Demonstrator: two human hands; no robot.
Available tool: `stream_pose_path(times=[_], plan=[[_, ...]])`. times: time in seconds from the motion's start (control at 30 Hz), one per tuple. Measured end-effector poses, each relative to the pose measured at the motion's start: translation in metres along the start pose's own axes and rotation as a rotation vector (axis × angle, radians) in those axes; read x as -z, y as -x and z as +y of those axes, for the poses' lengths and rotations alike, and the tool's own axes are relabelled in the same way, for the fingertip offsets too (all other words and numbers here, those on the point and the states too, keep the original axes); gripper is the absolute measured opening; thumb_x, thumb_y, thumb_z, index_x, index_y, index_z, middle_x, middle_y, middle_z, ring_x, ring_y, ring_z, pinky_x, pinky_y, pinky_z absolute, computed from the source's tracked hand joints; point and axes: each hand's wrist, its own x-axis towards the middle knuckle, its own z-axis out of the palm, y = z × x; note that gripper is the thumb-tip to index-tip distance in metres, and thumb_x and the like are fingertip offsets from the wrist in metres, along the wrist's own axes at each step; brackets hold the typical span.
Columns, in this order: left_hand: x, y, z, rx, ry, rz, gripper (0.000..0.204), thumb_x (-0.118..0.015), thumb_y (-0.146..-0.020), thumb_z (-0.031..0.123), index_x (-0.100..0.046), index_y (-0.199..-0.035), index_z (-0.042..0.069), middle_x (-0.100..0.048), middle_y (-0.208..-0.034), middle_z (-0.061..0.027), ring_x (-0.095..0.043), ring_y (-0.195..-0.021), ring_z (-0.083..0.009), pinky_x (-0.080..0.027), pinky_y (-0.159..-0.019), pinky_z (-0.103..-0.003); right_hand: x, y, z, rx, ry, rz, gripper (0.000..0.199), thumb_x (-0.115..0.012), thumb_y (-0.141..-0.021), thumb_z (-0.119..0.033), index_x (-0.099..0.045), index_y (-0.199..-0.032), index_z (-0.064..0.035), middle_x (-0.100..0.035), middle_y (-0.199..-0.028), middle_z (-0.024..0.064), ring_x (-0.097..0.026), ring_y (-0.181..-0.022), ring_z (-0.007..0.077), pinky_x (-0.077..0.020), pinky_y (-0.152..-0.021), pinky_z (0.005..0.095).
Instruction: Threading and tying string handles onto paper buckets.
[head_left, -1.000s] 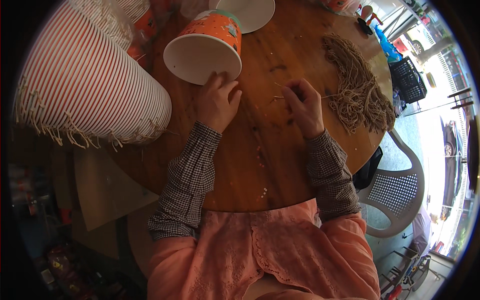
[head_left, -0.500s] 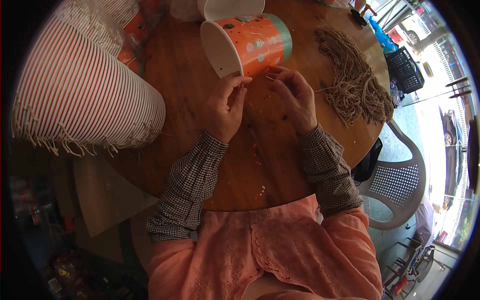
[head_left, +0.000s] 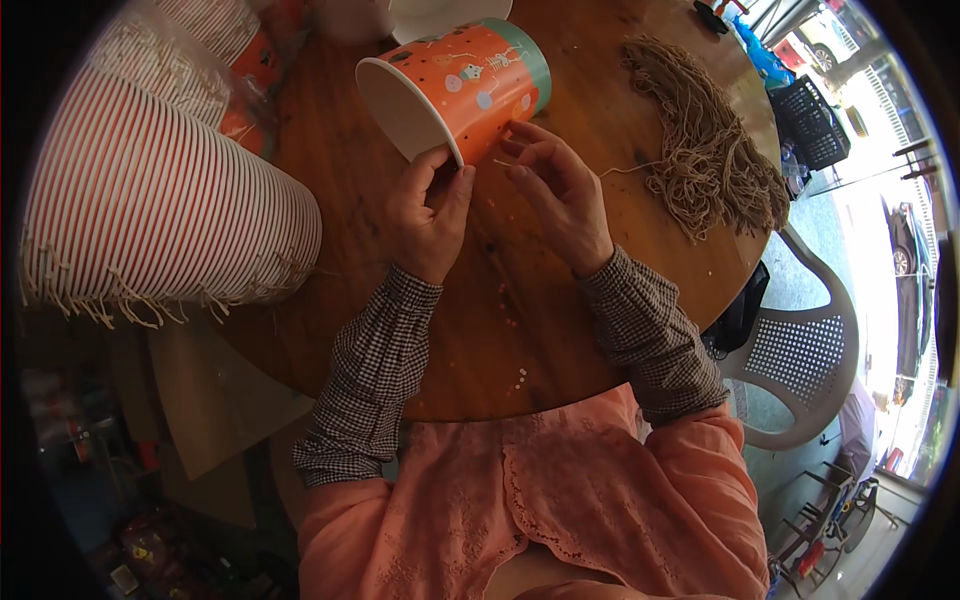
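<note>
An orange paper bucket (head_left: 478, 92) with a white rim, a green base band and printed figures lies tilted on its side, its mouth toward the left. My left hand (head_left: 430, 225) pinches the near edge of its rim between thumb and fingers. Close beside the bucket's wall, my right hand (head_left: 565, 200) is closed on a thin beige cord, whose short end sticks out at the fingertips. From behind that hand the strand runs to a loose bundle of beige cords (head_left: 705, 150) on the right of the table.
At the left stands a tall nested stack of white-rimmed buckets (head_left: 170, 190) with knotted cord ends hanging along its lower side. Another white bucket (head_left: 440, 18) sits behind. Small paper dots lie on the wooden table (head_left: 500, 350). A plastic chair (head_left: 800, 350) and black crate (head_left: 808, 122) are at right.
The bucket and both hands have shifted left. The rim has turned a little toward me, and the cord behind my right hand shows more of its length.
</note>
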Motion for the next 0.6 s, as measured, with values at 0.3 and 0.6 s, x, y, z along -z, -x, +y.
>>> stream_pose_path(times=[0.3,0.6], plan=[[-0.001,-0.002,-0.004,0.167,0.021,0.027,0.021,-0.063,-0.089,0.007,-0.062,-0.106,-0.004,-0.068,-0.097,-0.0134,-0.066,-0.09,-0.0177,-0.052,-0.077,-0.029,0.001,-0.002,0.0,0.074,0.001,0.024,0.01,-0.058,-0.09,-0.004,-0.056,-0.098,0.0008,-0.05,-0.134,0.0141,-0.056,-0.092,0.0067,-0.0476,-0.081,0.0253],[-0.001,-0.003,-0.016,0.117,-0.142,-0.023,0.023,-0.064,-0.082,0.009,-0.063,-0.102,-0.003,-0.067,-0.091,-0.0142,-0.067,-0.082,-0.0234,-0.052,-0.076,-0.032,0.004,-0.001,-0.005,0.047,-0.023,0.014,0.007,-0.054,-0.092,0.0,-0.053,-0.099,0.0003,-0.046,-0.139,0.015,-0.049,-0.123,0.0187,-0.0452,-0.094,0.0275]])
